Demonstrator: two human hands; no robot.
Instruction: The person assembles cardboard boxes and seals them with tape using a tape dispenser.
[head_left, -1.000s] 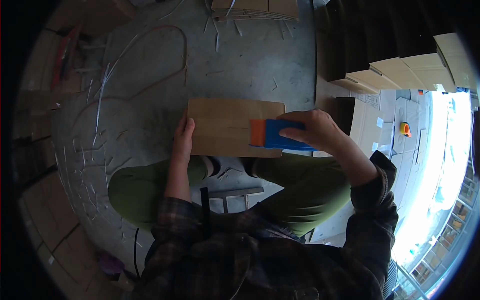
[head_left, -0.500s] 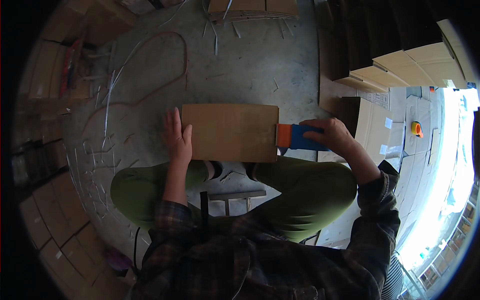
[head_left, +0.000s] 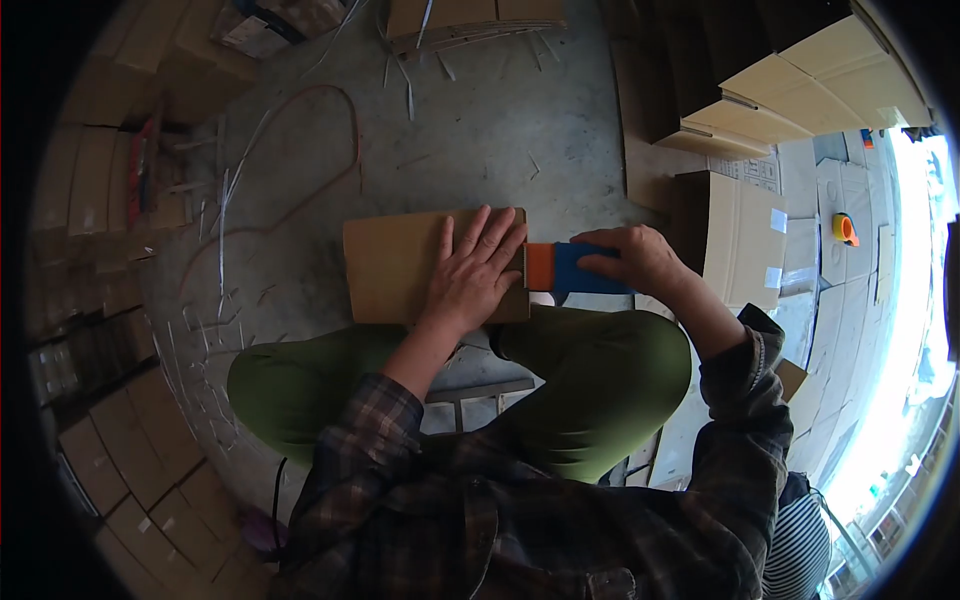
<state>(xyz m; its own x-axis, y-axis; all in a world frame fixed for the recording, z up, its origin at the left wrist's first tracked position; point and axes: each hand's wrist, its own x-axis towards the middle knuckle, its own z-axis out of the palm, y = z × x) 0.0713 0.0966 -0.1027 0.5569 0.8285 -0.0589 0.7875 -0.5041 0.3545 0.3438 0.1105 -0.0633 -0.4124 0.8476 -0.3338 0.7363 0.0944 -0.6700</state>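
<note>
A closed brown cardboard box [head_left: 390,270] rests across my lap, above my green-trousered knees. Spread fingers of my left hand [head_left: 473,268] lie flat on the right part of its top. My right hand [head_left: 640,262] is wrapped round a blue and orange tape dispenser [head_left: 585,269], whose orange end touches the right edge of the box. The palm side of my right hand is hidden.
Flattened cardboard [head_left: 470,22] is stacked at the top. Open boxes [head_left: 745,240] stand at the right, with an orange and yellow tape roll [head_left: 845,230] beyond them. Strips and a reddish cord [head_left: 357,130] lie on the concrete floor. More cartons [head_left: 150,450] line the left side.
My left hand has moved from the left edge of the box onto the right part of its top. The box, dispenser and my right hand appear slightly further left as the view shifts.
</note>
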